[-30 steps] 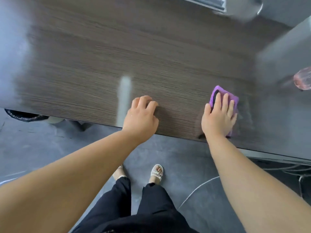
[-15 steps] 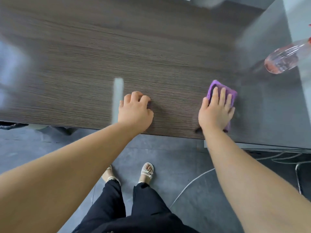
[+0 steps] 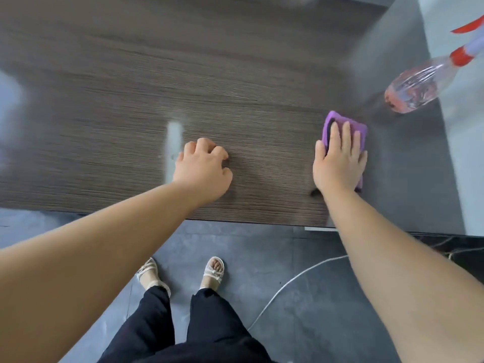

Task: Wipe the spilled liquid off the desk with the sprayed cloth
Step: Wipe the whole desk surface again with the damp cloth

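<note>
Cloth: flat on desk under right hand, jutting toward 12 o'clock; long axis 6 to 12.
Fingers: straight, slightly spread, pressing.
Left hand: curled, empty, 9 o'clock, farther.

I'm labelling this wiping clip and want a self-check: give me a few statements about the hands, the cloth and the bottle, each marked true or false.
1. The right hand presses the purple cloth with straight fingers. True.
2. The left hand holds the spray bottle. False: it rests curled on the desk and holds nothing; no hand touches the bottle.
3. The cloth lies on the floor. False: it lies on the desk, under the right hand.
4. The spray bottle is clear, with pinkish liquid and a red collar. True.
5. The bottle touches the cloth. False: bare desk shows between them.
</note>
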The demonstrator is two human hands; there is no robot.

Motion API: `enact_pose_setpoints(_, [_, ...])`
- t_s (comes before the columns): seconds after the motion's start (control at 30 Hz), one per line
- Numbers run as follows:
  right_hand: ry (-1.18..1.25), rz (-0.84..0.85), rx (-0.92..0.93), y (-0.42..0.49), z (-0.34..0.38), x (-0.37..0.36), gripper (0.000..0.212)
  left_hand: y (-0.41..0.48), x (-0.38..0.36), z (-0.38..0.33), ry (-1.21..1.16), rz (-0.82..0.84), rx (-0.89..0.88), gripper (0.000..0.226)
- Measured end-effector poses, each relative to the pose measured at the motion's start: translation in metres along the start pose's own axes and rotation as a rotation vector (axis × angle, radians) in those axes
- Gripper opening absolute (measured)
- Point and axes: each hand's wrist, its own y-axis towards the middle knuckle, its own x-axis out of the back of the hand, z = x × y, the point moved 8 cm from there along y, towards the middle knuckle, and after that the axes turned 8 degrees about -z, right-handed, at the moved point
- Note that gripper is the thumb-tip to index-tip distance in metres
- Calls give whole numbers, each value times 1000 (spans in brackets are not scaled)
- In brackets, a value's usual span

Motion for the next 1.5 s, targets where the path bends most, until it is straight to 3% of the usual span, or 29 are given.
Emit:
enact_pose_setpoints(0.07, [1,-35,-62,-38,10,0,59,0,-6,-18,0,6,-50,41])
enact_pose_setpoints(0.1, [24,-53,26,-60,29,0,61,-1,-10,-27,-1,6,-82,42])
enact_pose_setpoints(0.2, [53,17,565,-109,81,-3,59,-2,-19,-52,12,-11,-166,43])
enact_pose_setpoints(0.27, [69,97,727,-87,70,-4,58,-1,-24,-57,45,-7,-193,44])
enact_pose_setpoints(0.33, [44,94,594,-43,31,-3,60,-4,-30,-57,89,27,-210,47])
enact_pose_setpoints(0.4, [2,134,294,-9,-23,-2,57,-5,-32,-57,118,56,-219,49])
enact_pose_setpoints(0.53, [-29,53,-16,-44,-52,7,56,-2,-29,-58,128,100,-215,50])
enact_pose_setpoints(0.6, [-5,38,27,-81,-20,6,57,-1,-30,-59,144,117,-218,53])
enact_pose_setpoints(0.7, [29,82,370,-106,39,4,58,-3,-31,-58,160,141,-229,58])
enact_pose_setpoints(0.77, [28,152,495,-82,42,0,56,-2,-31,-56,174,162,-245,58])
enact_pose_setpoints(0.8, [23,179,466,-63,32,-1,56,-3,-32,-55,188,180,-255,58])
enact_pose_setpoints(0.9, [-2,256,125,-18,-27,-2,57,-4,-36,-55,226,219,-281,62])
enact_pose_setpoints(1.03, [-58,201,-110,-51,-49,7,58,-3,-37,-52,254,242,-299,66])
enact_pose_setpoints(1.1, [-56,154,-79,-88,-27,4,57,-5,-42,-53,288,241,-312,69])
enact_pose_setpoints(1.2, [-11,93,178,-109,20,5,56,-7,-45,-53,298,227,-304,71])
enact_pose_setpoints(1.3, [-4,194,359,-71,13,-1,53,-4,-40,-54,251,196,-279,66])
enact_pose_setpoints(1.5, [-46,177,171,-26,-80,8,55,-17,-43,-86,210,12,-259,59])
